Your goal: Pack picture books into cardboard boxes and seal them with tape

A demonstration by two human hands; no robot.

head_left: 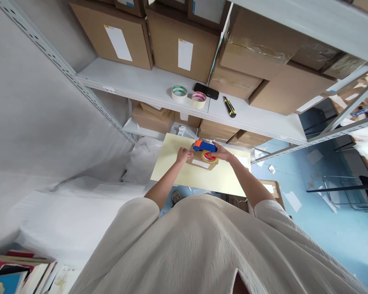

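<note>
A small cardboard box [196, 160] with a white label lies on a pale yellow board [171, 165]. My right hand [222, 152] grips a blue tape dispenser [207, 146] with an orange end, held over the box. A tape roll [209, 157] with a red core sits in the dispenser, above the box's right part. At the left end of the box is my left hand [184, 154], its fingers drawn together near the dispenser's orange end. What those fingers pinch, if anything, is too small to make out.
On the grey shelf [159, 83] lie two tape rolls [179, 94], a black phone [206, 91] and a yellow-black cutter knife [230, 107]. Cardboard boxes [184, 45] fill the shelves behind. White wrapping material [144, 159] is at left; a metal-framed chair [346, 190] stands at right.
</note>
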